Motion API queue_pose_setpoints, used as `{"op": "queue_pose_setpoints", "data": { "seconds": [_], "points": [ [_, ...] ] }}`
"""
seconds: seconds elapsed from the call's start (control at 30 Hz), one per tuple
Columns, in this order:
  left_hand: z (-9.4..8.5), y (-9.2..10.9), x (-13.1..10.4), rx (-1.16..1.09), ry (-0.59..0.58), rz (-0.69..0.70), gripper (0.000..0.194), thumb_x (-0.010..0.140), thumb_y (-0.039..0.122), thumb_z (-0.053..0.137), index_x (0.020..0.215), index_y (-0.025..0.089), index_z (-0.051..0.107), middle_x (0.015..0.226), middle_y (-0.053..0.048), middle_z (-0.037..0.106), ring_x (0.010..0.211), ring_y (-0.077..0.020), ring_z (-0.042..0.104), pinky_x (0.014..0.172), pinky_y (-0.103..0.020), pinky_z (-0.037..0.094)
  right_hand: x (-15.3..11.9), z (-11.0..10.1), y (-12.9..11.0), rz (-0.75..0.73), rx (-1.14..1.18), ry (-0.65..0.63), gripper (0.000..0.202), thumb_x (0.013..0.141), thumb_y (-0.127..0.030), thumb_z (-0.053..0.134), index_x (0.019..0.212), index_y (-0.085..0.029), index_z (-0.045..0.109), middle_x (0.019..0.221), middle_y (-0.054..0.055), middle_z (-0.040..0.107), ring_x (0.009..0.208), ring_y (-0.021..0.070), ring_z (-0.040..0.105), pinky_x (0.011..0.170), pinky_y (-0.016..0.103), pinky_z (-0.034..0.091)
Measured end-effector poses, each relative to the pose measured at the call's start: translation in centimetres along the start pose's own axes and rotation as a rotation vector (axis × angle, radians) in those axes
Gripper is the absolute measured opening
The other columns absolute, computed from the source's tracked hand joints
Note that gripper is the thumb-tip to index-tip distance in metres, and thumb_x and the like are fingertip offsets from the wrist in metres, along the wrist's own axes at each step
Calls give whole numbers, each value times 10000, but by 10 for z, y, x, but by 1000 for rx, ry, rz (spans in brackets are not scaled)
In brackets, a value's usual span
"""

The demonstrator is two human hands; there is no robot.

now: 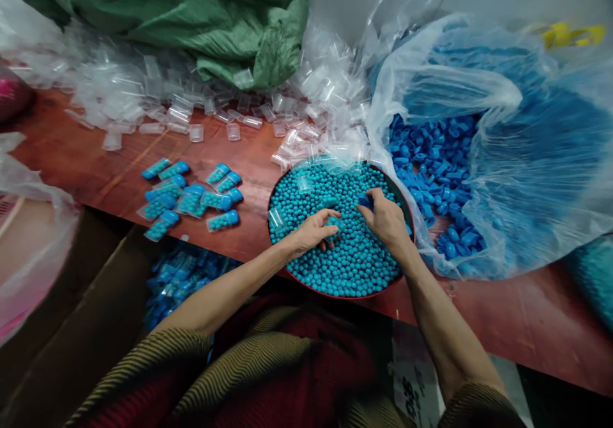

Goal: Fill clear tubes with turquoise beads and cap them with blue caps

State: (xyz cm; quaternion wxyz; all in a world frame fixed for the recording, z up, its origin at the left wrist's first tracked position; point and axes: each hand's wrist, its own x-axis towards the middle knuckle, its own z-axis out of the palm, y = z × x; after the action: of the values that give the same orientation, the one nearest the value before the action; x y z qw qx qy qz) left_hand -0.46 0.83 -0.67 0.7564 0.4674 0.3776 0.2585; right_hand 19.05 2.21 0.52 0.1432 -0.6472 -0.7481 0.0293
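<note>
A round red-rimmed tub [342,297] full of small turquoise balls [354,268] stands on the table in front of me. Over the balls, my left hand [313,231] is closed around a small clear container [334,223] with turquoise balls in it, partly hidden by the fingers. My right hand [387,220], a short way to the right, pinches a dark blue cap [366,201] between thumb and fingers. Two loose clear containers, one upper [303,184] and one at the left side [275,219], lie on the balls.
Several filled, blue-capped containers [223,220] lie left on the reddish table [253,204]. Empty clear containers [179,112] heap along the back below a green sack [239,19]. A clear plastic bag [522,160] spills blue caps [431,153] at right. More capped containers [182,281] sit below the table edge.
</note>
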Motion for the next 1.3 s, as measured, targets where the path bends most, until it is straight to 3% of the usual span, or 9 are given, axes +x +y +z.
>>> {"op": "queue_pose_setpoints", "data": {
  "seconds": [0.13, 0.3, 0.37, 0.53, 0.7, 0.83, 0.93, 1.3],
  "points": [
    [1, 0, 0, 35, 17, 9, 394, 802, 227, 583, 1168, 179, 449, 763, 37, 559, 468, -47, 542, 400, -145, 375, -21, -10, -16, -217, 29, -53, 223, 904, -278, 445, 1040, -184, 596, 869, 88, 645, 820, 231, 616, 698, 314, 471],
    [2, 1, -2, 70, 40, 35, 333, 813, 218, 561, 1132, 173, 473, 723, 45, 530, 458, -48, 505, 413, -162, 380, -40, -13, -25, -326, 280, -192, 386, 919, -199, 360, 1276, -204, 507, 960, 85, 601, 862, 203, 605, 769, 333, 504],
    [2, 1, -2, 79, 26, 40, 350, 813, 229, 561, 1147, 170, 472, 708, 45, 523, 465, -53, 502, 423, -168, 383, -43, -13, -21, -299, 368, -191, 403, 921, -241, 391, 1308, -199, 494, 980, 89, 620, 878, 209, 617, 786, 352, 514],
    [2, -1, -3, 69, -7, 34, 448, 802, 278, 589, 1211, 176, 438, 772, 30, 531, 473, -53, 505, 420, -175, 374, -41, -8, -14, -148, 507, -31, 340, 891, -319, 488, 1176, -187, 620, 938, 84, 694, 846, 217, 647, 784, 351, 521],
    [2, -3, -3, 85, -28, 86, 519, 805, 294, 586, 1271, 159, 403, 744, 30, 517, 489, -60, 502, 429, -177, 389, -44, -3, -20, -123, 592, -96, 346, 902, -310, 434, 1150, -199, 648, 836, 59, 686, 741, 186, 633, 704, 321, 515],
    [2, -6, -3, 132, -33, 127, 609, 821, 318, 572, 1364, 184, 329, 747, 24, 517, 476, -62, 497, 409, -175, 373, -48, -1, -26, 117, 760, -108, 310, 885, -344, 476, 1056, -191, 685, 610, -3, 620, 541, 140, 567, 569, 266, 478],
    [2, -8, -4, 133, -34, 157, 631, 826, 338, 568, 1387, 204, 314, 773, 13, 518, 483, -62, 498, 412, -178, 376, -49, -1, -30, 229, 844, -89, 295, 864, -372, 516, 996, -177, 694, 546, -21, 590, 498, 130, 549, 521, 246, 455],
    [5, -6, -5, 113, 2, 165, 594, 807, 311, 566, 1358, 223, 364, 769, 18, 508, 501, -59, 451, 444, -182, 376, -50, -8, -24, -28, 620, 2, 250, 851, -272, 521, 978, -193, 721, 725, 36, 711, 580, 158, 630, 613, 288, 510]
  ]
}}
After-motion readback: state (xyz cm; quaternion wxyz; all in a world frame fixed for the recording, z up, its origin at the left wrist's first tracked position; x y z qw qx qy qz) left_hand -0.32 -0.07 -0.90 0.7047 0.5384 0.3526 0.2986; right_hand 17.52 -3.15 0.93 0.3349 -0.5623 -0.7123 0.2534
